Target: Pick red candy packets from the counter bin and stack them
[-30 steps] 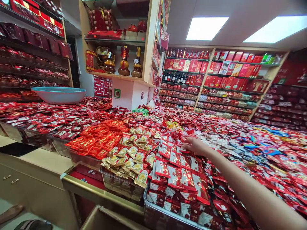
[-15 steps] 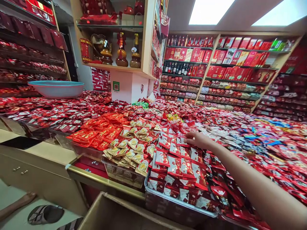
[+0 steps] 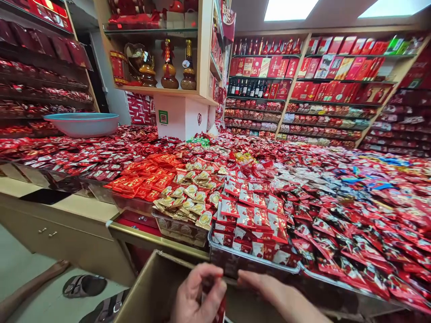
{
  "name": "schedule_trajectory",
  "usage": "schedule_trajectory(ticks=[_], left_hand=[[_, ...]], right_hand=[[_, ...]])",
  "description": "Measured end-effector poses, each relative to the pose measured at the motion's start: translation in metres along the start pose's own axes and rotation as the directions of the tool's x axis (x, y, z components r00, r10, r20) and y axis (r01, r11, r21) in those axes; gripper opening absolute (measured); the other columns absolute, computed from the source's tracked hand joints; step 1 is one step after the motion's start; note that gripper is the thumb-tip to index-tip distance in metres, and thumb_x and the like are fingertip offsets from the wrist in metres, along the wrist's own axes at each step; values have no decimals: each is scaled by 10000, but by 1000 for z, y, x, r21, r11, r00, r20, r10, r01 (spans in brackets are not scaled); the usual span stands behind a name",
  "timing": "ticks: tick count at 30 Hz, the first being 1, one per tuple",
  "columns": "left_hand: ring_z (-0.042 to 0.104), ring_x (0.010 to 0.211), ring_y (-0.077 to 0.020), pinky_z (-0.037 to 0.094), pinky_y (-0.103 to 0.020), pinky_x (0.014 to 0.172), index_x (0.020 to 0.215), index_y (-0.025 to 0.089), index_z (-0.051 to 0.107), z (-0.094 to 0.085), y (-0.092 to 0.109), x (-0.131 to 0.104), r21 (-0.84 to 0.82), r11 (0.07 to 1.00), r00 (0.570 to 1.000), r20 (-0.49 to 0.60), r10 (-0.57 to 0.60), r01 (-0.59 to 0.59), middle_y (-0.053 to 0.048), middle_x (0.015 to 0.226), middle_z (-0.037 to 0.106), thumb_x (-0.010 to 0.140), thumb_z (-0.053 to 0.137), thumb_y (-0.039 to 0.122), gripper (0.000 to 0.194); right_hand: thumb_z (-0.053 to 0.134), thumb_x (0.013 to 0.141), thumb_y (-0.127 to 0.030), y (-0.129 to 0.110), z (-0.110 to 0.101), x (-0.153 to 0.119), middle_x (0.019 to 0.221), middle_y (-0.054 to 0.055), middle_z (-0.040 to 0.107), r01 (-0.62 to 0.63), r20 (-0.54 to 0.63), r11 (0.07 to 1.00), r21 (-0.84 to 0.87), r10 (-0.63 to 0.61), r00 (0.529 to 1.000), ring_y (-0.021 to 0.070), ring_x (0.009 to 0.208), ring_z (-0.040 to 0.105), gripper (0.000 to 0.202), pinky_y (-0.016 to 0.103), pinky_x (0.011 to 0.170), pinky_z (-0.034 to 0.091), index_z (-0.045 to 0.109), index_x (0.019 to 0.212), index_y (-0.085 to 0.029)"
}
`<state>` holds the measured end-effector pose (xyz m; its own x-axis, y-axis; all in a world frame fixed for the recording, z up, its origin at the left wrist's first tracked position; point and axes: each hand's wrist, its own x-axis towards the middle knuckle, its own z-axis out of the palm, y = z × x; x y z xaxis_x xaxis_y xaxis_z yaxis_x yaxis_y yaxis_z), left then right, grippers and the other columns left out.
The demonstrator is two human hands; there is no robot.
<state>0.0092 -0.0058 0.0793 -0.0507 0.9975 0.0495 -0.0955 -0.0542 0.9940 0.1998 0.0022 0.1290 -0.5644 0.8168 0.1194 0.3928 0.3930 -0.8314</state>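
Left hand [image 3: 198, 296] low at the bottom edge of the head view, fingers curled in, thumb and fingertips pinched on a small red packet [image 3: 219, 309]. Only a sliver of the packet shows below the fingers; what shows runs roughly up and down, lower end cut off by the frame edge. Which way its face or print points: cannot tell.

Right hand [image 3: 269, 289] just beside the left, fingers extended toward it, tips meeting the left fingertips at the packet's top. Whether the right hand actually grips the packet or only touches it cannot be made out.

Both hands sit over the open mouth of a cardboard box [image 3: 151, 291], in front of the display counter.

Directly beyond the hands: a metal-rimmed tray [image 3: 252, 262] heaped with red-and-white sachets [image 3: 251, 215], most lying flat in overlapping rows, long axes running away from the camera. To its left, a clear bin of gold-wrapped sweets [image 3: 188, 204], then a heap of orange-red packets [image 3: 148, 181]. To the right, the counter carries a broad spread of mixed red wrappers [image 3: 353, 215].

Farther out: a pale blue basin [image 3: 82, 123] sits on the sweets at left. A shelf unit behind it holds gourd-shaped bottles [image 3: 178, 67]. The back wall shelves carry red gift boxes [image 3: 319, 67].

Lower left, on the floor: sandals [image 3: 84, 285] and part of a bare leg [image 3: 30, 289].
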Motion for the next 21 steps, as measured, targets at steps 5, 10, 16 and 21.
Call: schedule_trajectory(ticks=[5,10,16,21], left_hand=[[474,489,-45,381,-148,463,883,186,522,13,33,14,-165,982,996,2,90,-89,38,666,550,728,615,343,240],[452,409,-31,337,-142,380,974,180,502,0,31,15,-260,963,980,197,-13,65,58,641,517,718,600,431,372],[382,370,-23,275,-135,350,730,143,574,8,26,2,-74,982,936,323,-142,175,63,505,495,708,621,392,254],[365,364,-26,292,-143,362,687,157,568,10,17,-2,-44,981,949,265,-170,188,71,482,486,718,607,401,249]], right_hand=[[545,773,-364,-1,32,-11,734,32,625,-93,-44,976,197,103,994,160,663,547,222,253,619,441,612,885,-185],[609,743,-362,-5,21,-12,703,0,577,-132,-91,800,585,226,970,119,633,518,215,243,615,423,578,837,-171],[607,751,-358,3,36,-9,678,-5,570,-122,-83,739,663,235,968,102,607,501,209,237,603,415,605,823,-161],[499,805,-429,15,43,-10,698,22,606,-89,-109,815,572,183,977,130,606,526,282,255,576,453,649,844,-194]])
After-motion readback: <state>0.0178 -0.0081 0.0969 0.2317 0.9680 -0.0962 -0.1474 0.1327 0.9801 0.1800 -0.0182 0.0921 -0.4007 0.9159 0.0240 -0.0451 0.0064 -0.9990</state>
